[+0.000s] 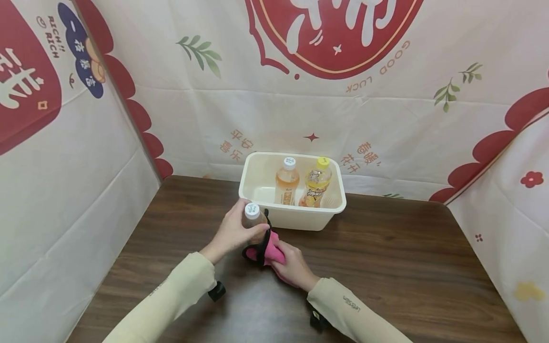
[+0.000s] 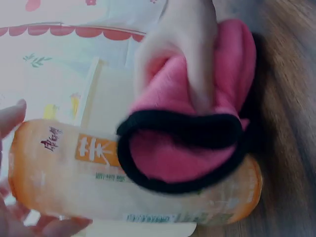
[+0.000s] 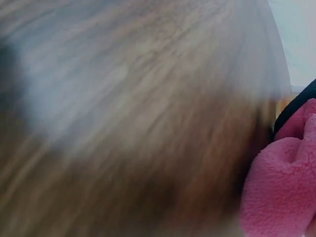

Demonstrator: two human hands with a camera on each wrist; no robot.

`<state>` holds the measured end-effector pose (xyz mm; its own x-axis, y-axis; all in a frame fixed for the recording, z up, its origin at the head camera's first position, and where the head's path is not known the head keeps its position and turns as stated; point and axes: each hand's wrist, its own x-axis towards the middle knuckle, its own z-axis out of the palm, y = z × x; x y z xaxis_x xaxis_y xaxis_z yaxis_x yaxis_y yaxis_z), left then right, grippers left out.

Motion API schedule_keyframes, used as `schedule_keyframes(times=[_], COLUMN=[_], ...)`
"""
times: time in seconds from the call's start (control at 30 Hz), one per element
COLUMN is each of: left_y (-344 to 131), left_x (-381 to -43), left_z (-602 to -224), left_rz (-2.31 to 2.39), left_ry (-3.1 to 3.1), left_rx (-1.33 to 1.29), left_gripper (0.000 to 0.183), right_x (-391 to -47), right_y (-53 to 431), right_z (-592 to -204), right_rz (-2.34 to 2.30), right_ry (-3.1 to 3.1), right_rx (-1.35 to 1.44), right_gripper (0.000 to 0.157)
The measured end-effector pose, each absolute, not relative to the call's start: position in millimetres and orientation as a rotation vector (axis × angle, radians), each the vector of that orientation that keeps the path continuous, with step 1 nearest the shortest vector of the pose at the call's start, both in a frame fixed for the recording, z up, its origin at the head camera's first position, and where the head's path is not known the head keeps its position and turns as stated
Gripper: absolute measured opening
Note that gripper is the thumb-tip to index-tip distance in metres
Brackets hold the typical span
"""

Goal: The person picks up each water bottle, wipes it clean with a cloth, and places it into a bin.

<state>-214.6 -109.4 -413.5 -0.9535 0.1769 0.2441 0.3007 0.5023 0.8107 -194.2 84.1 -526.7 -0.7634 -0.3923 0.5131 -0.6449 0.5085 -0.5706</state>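
My left hand (image 1: 237,229) grips a clear drink bottle (image 2: 69,170) with a white cap (image 1: 252,210) and an orange label, near its top. In my right hand (image 1: 293,264) is a bunched pink cloth (image 1: 272,250) with black edging, held against the bottle's side. Seen in the left wrist view, the cloth (image 2: 185,133) covers part of the label. Only the pink cloth (image 3: 281,192) shows at the right edge of the right wrist view; the right hand's fingers are mostly hidden there.
Just beyond my hands stands a cream plastic bin (image 1: 296,220). Inside it are a white-capped bottle (image 1: 287,181) of orange drink and a yellow-capped bottle (image 1: 317,183). The dark wooden table (image 1: 407,267) meets printed cloth walls (image 1: 279,119) at the back and sides.
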Motion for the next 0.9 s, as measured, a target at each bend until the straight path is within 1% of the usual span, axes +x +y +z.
schedule_keyframes(times=[0.07,0.2,0.43,0.53,0.63,0.8,0.9], left_y=[-109.9,-115.4,-130.4,-136.8,-140.8,-143.5,-144.1], left_x=[-215.6,-218.2,-218.7,-219.3,-220.5,-223.3,-224.9], left_z=[-413.6,-413.5,-404.9,-404.6,-405.8,-408.0,-408.3], left_rz=[-1.456,-1.449,-1.385,-1.364,-1.339,-1.425,-1.405], left_ry=[-2.598,-2.61,-2.703,-2.721,-2.701,-2.642,-2.636], left_rx=[-0.464,-0.61,-0.754,-0.83,-0.894,-0.953,-0.976], left_gripper=[0.055,0.053,0.056,0.053,0.052,0.047,0.045], right_x=[-193.3,-192.5,-194.2,-195.1,-196.8,-201.9,-206.3], right_y=[89.5,101.5,119.1,123.1,123.9,117.1,109.6], right_z=[-523.3,-511.6,-487.5,-477.0,-464.6,-437.3,-420.5], right_rz=[1.119,1.153,1.16,1.168,1.173,1.18,1.188], right_ry=[-2.438,-2.452,-2.353,-2.308,-2.251,-2.15,-2.115], right_rx=[0.87,0.872,0.879,0.901,0.95,1.042,1.073], right_gripper=[0.034,0.034,0.036,0.039,0.038,0.032,0.034])
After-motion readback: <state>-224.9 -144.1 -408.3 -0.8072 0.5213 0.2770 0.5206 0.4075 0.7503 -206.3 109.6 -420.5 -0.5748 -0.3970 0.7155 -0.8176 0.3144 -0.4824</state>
